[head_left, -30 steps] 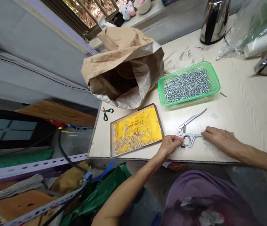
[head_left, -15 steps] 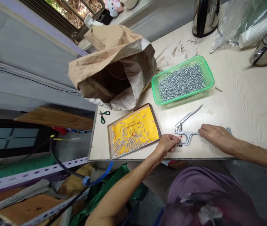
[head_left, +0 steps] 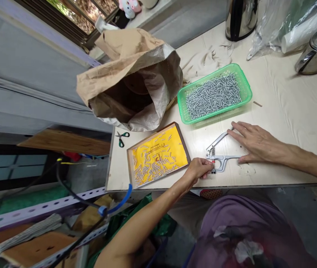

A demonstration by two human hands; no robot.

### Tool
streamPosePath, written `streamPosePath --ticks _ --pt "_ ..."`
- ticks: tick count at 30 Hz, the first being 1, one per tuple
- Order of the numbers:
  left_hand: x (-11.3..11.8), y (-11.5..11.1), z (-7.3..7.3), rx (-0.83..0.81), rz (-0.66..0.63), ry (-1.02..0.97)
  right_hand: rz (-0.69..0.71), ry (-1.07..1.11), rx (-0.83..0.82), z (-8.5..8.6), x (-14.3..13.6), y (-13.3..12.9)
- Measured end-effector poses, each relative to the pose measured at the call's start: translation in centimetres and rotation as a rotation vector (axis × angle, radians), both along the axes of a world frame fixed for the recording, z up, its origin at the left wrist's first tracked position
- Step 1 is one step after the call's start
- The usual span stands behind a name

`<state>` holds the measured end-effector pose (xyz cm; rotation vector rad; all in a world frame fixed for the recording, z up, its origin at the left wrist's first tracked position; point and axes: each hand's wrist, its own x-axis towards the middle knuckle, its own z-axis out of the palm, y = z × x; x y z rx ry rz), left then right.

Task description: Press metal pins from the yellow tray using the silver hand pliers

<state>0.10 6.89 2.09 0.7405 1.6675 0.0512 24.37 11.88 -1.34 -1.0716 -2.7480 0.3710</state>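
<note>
A grey metal hand tool with two long handles lies on the table near its front edge. My left hand pinches the tool's head end, close to a small red part; the fingertips hide what else they may hold. My right hand is spread over the far ends of the handles, fingertips at the upper handle and thumb by the lower one. Left of the tool is a shallow tray with a yellow bottom and many small metal pins. A green basket full of small springs stands behind the tool.
Green-handled scissors lie at the table's left end. A large open paper sack stands behind the tray. Beyond the basket are a crumpled cloth and a metal kettle. A lidded metal container is at the right.
My right hand has opened and moved up to the tool's upper handle from the lower handle's end. My left hand has stayed at the tool's head. The view has shifted slightly.
</note>
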Motion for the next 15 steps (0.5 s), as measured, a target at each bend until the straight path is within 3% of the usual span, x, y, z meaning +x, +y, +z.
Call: streamPosePath --ticks 6,12,15 --pt "-0.1 -0.4 -0.3 -0.007 0.037 -0.011 0.068 -0.018 -0.007 -0.6 -0.5 2.1" --pt "-0.1 -0.5 -0.6 -0.006 0.049 -0.015 0.055 -0.080 0.005 0.4 -1.0 1.0" --pt "-0.7 -1.0 -0.9 0.016 -0.016 0.007 0.040 -0.047 0.011 0.7 -0.8 0.2"
